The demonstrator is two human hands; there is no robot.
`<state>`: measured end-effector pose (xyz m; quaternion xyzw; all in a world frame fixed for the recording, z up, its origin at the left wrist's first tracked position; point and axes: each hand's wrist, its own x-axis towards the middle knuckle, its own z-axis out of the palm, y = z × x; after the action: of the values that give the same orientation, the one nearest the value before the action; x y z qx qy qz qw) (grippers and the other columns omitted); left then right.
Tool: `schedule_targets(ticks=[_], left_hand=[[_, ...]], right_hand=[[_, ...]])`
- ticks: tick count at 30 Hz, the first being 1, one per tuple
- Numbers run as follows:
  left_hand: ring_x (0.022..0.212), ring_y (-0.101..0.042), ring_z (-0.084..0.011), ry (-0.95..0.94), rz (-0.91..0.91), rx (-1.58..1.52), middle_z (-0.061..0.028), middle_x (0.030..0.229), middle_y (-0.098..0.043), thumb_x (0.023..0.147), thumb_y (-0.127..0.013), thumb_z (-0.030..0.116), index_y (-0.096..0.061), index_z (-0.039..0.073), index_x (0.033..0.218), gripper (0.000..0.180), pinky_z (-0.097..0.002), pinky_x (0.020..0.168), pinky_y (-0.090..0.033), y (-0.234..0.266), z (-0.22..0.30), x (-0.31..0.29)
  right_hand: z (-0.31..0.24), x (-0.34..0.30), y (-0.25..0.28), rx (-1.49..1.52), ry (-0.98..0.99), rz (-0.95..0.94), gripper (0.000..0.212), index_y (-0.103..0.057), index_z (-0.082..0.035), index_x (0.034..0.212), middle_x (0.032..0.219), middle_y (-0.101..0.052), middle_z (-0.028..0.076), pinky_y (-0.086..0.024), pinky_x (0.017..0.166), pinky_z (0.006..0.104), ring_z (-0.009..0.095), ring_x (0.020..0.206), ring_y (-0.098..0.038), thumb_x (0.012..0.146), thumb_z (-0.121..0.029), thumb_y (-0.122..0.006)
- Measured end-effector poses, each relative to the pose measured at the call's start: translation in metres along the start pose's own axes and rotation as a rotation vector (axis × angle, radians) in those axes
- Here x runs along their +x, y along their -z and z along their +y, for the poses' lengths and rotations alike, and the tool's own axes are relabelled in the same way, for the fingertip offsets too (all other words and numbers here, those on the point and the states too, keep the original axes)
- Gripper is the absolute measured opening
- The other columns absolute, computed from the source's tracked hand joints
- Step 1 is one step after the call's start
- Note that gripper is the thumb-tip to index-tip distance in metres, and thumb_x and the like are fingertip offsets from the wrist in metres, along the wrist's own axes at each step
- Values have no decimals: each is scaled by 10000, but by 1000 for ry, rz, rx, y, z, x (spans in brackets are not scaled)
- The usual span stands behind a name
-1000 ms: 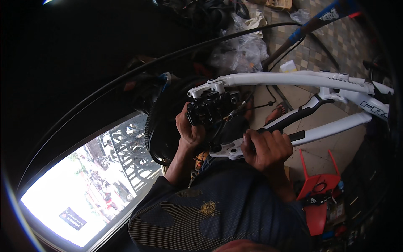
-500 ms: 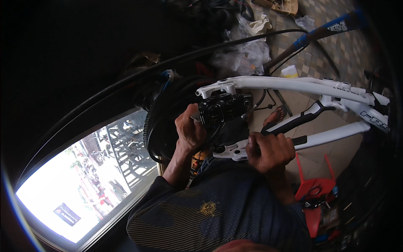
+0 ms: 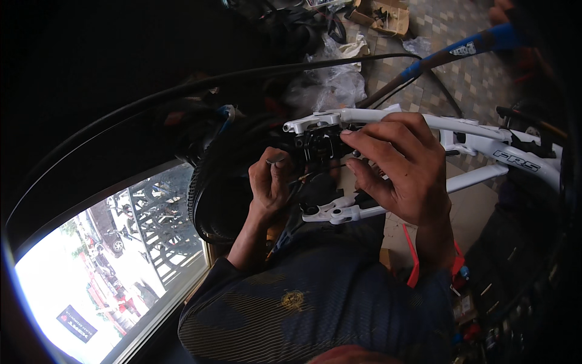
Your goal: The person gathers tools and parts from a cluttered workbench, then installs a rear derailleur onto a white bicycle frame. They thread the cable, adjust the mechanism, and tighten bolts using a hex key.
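Observation:
A white bicycle frame [image 3: 479, 131] lies across my front with its open end on the left. At the upper arm's tip sits a black part that looks like a brake caliper [image 3: 316, 145]. My left hand [image 3: 267, 182] is closed just left of it. A small grey metal piece [image 3: 276, 158] shows at its thumb; the rest is hidden in the fist. My right hand [image 3: 406, 164] reaches over the frame from the right. Its index fingertip is at the caliper's right end, the thumb apart below it. The lower white frame end [image 3: 336, 212] is beneath my wrist.
A long black hose or cable [image 3: 242, 74] arches across the far side. Behind the frame are a blue tube [image 3: 464, 50], clear plastic wrap [image 3: 330, 82] and a cardboard box [image 3: 391, 19]. A tyre [image 3: 197, 200] stands at left beside a bright window [image 3: 79, 273]. Red legs [image 3: 411, 258] show below right.
My right hand has left the lower frame arm and moved up to the caliper, its fingers spreading. My left hand has shifted slightly and remains closed. The view has shifted a little.

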<state>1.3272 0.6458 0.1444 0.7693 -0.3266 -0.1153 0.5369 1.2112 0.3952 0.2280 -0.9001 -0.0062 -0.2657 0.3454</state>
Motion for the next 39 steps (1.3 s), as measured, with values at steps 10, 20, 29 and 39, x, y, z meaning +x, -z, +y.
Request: schedule_targets(ticks=[10, 20, 29, 39], left_hand=[[580, -464, -67, 71, 55, -21, -3, 728, -548, 1137, -451, 381, -628, 18, 918, 459, -252, 522, -331, 17, -4, -17], [577, -472, -71, 59, 40, -8, -4, 723, -542, 1134, -459, 389, -627, 19, 905, 467, -256, 516, -339, 17, -6, -13], [573, -451, -75, 91, -11, -15, -2, 716, -525, 1135, -454, 382, -610, 19, 880, 471, -260, 519, -333, 15, -2, -12], [581, -441, -79, 78, -65, -10, -8, 722, -523, 1140, -447, 350, -599, 17, 887, 445, -265, 530, -330, 10, 0, -13]], right_hand=[[19, 41, -13, 57, 230, -229, 279, -764, -49, 1097, 1045, -732, 90, -592, 821, 388, 255, 957, -699, 847, -167, -808], [5, 48, -9, 53, 177, -314, 289, -702, -10, 1040, 931, -689, 115, -583, 740, 385, 287, 845, -709, 777, -81, -798], [-1, 43, -11, -47, 172, -279, 369, -722, -5, 1108, 1015, -742, 155, -620, 757, 380, 300, 877, -749, 758, -67, -823], [6, 36, -8, 82, 120, -236, 372, -736, -31, 1151, 1072, -737, 124, -625, 741, 367, 288, 881, -749, 795, -97, -823]])
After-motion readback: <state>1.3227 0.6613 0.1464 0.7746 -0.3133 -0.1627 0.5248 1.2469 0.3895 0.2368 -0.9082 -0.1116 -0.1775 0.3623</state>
